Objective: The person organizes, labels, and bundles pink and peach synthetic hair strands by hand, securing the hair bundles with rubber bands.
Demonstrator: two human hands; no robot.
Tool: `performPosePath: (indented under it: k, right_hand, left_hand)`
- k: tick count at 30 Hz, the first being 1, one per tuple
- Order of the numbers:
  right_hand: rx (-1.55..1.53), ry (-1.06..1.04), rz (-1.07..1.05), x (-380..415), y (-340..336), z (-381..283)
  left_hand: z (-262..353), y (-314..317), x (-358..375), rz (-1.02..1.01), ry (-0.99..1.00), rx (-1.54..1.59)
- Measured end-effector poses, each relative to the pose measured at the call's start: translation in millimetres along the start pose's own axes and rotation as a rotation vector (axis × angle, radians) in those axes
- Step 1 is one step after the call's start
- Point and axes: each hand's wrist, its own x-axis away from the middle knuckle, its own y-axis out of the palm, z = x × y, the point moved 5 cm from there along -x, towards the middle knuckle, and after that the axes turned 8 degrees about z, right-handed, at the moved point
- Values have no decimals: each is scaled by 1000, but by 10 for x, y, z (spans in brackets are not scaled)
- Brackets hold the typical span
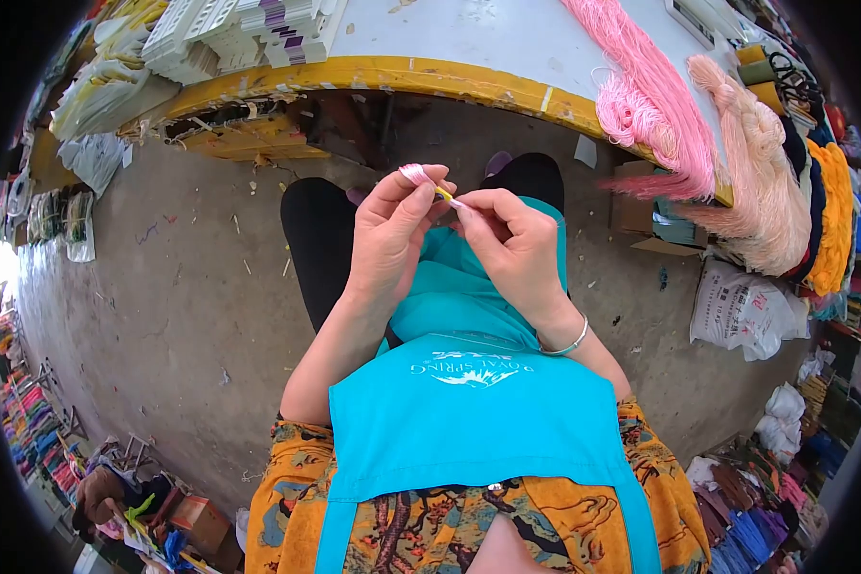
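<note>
Both hands meet over my lap, above a turquoise apron (478, 402). My left hand (387, 230) is closed on a small bundle of pink thread (415, 174), which loops over its fingers. A narrow yellow band (443, 193) shows on the strand between the two hands. Thumb and forefinger of my right hand (515, 239) pinch the pale end of that strand, just beside the yellow band. The fingertips hide part of the bundle.
A table with a yellow edge (373, 69) stands ahead. Hanks of bright pink thread (665, 105) and peach thread (751, 163) hang over its right side. Stacked white cards (196, 43) lie at the left. A white plastic bag (744, 311) sits on the floor at right.
</note>
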Motion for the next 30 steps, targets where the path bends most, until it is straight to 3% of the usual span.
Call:
performPosePath:
  k: [5,7,8,11,13,19,26,28,29,30]
  right_hand:
    - [-150,66,-22,-16,16,25]
    - [-410,390,-152,-7,68,127]
    - [-410,390,-150,-4,74,141]
    - [-432,343,-107,-7,98,142]
    - [-131,66,3,-23,31,4]
    - [188,-269,29,-52,11,-158]
    - [233,-385,20,-35,21,-143]
    - [-102,155,-92,-17,50,56]
    - [-102,154,-93,-35,26,71]
    - [-472,467,-183,-22,64,203]
  left_hand:
    - [55,53,39,-27,71,-69]
    - [61,68,36,-49,98,-81]
    - [71,79,38,-69,127,-93]
    - [102,147,72,5,83,-104]
    - [119,180,94,3,92,-143]
    - [153,159,79,0,104,-260]
    - [166,130,56,12,67,-355]
    - [164,132,58,10,70,-352]
    - [164,133,60,8,71,-350]
    - [171,135,62,7,72,-349]
